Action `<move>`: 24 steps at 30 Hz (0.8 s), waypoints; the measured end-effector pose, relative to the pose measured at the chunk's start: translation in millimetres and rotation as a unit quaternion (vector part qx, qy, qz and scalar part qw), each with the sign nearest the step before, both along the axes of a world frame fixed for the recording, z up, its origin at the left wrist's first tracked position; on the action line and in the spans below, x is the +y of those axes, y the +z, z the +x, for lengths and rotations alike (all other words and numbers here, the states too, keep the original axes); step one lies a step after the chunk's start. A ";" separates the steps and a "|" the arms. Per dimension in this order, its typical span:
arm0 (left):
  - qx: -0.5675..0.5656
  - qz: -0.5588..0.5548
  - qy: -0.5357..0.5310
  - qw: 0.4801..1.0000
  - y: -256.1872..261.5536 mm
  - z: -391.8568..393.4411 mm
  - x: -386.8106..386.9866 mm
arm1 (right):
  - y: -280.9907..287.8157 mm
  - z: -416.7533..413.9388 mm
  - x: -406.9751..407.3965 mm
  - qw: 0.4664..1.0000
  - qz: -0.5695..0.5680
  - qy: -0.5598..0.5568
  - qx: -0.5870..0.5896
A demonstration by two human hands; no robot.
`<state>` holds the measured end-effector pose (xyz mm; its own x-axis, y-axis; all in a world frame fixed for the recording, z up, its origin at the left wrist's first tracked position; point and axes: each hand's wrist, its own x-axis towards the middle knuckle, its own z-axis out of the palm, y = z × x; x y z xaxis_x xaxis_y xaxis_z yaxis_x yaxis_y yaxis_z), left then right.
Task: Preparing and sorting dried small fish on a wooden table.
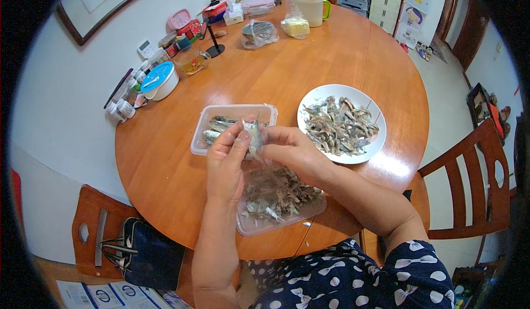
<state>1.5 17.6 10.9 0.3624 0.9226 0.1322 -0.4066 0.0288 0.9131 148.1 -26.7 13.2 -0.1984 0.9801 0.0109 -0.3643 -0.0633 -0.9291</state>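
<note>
A small silvery fish (253,137) is pinched between the thumb and fingers of my left hand (227,156). My right hand (292,149) meets it from the other side, its fingers at the fish's lower edge; their exact grip is partly hidden. Behind my left hand stands a clear plastic container (199,120) with several whole fish (212,136) in it. Under both hands lies a shallow plastic lid or tray (248,228), heaped with brownish fish scraps (285,187). To the right, a white plate (374,154) carries a pile of small split fish pieces (339,122).
The round wooden table (269,77) bears a white tub with a blue lid (159,79), a glass mug (192,62), a phone stand (215,48) and a large pitcher (307,5). Wooden chairs (468,185) stand right and left, the left one holding a dark bag (153,251).
</note>
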 end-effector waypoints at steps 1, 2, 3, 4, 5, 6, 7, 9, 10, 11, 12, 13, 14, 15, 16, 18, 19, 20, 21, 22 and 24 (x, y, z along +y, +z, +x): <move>0.000 0.000 0.000 1.000 0.6 -0.5 -0.6 | 0.7 -1.7 -1.0 1.000 0.006 -0.010 0.003; 0.011 0.016 0.006 1.000 0.9 -1.4 -0.9 | 1.3 -2.4 -1.7 1.000 0.012 -0.020 0.006; 0.021 0.032 0.012 0.999 1.3 -2.6 -1.3 | 2.1 -2.0 -1.9 1.000 0.012 -0.020 0.006; 0.022 0.032 0.013 0.999 3.4 -3.6 -2.4 | 2.8 -0.9 -2.0 1.000 0.011 -0.012 -0.004; 0.027 0.013 0.005 1.000 6.6 -4.6 -3.9 | 3.0 -0.4 -2.0 1.000 0.010 -0.004 -0.014; 0.032 -0.006 -0.002 0.999 8.8 -5.2 -4.8 | 2.0 -1.2 -1.7 1.000 0.010 -0.004 -0.014; 0.032 -0.006 -0.002 0.999 7.6 -5.7 -3.5 | -0.4 -2.8 -0.7 1.000 0.008 -0.012 -0.008; 0.030 0.011 0.006 0.999 3.6 -5.7 1.3 | -2.9 -2.3 0.5 1.000 0.005 -0.020 -0.002; 0.029 0.011 0.006 0.999 4.8 -5.7 2.6 | -3.5 0.0 1.4 1.000 0.006 -0.017 -0.016; 0.021 -0.003 -0.016 1.000 8.0 -5.3 3.3 | -4.0 1.4 1.8 0.999 0.006 -0.014 -0.030; 0.014 -0.016 -0.037 0.999 10.3 -6.1 3.2 | -4.0 0.8 1.8 0.999 0.006 -0.013 -0.029; 0.015 -0.016 -0.036 0.999 9.5 -7.1 3.6 | -4.0 -0.1 1.8 1.000 0.008 -0.015 -0.017; 0.013 -0.018 -0.044 0.999 7.6 -8.0 4.5 | -4.0 -0.6 1.8 1.000 0.009 -0.017 -0.005; 0.011 -0.019 -0.052 0.998 6.6 -8.6 4.9 | -4.1 -0.7 1.9 1.000 0.010 -0.016 -0.005; 0.011 -0.019 -0.052 0.998 6.6 -8.3 4.1 | -4.5 -0.5 2.4 1.000 0.005 -0.015 -0.004; 0.003 0.004 -0.041 0.999 6.1 -6.6 2.1 | -6.2 0.6 3.4 1.000 0.000 -0.015 -0.004; 0.003 0.004 -0.042 0.999 5.9 -5.8 2.2 | -7.5 1.4 4.0 1.000 0.000 -0.013 -0.004; -0.008 -0.003 -0.042 0.999 5.5 -5.1 2.4 | -8.2 2.0 4.2 1.000 -0.001 -0.011 -0.004; -0.019 -0.010 -0.041 0.999 5.3 -5.5 2.5 | -7.6 1.5 4.1 1.000 -0.001 -0.011 -0.004; -0.018 -0.010 -0.041 0.999 3.0 -7.2 4.5 | -6.5 0.9 3.9 1.000 -0.003 -0.007 0.001; -0.025 0.000 -0.059 0.998 -2.7 -10.9 9.9 | -4.4 1.1 3.5 1.000 -0.005 -0.004 0.006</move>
<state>-9.4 27.5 8.1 0.4609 0.8743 0.1522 -0.4458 0.0799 0.8915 149.1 -23.2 8.7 -0.1899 0.9818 0.0030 -0.3763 -0.0699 -0.9238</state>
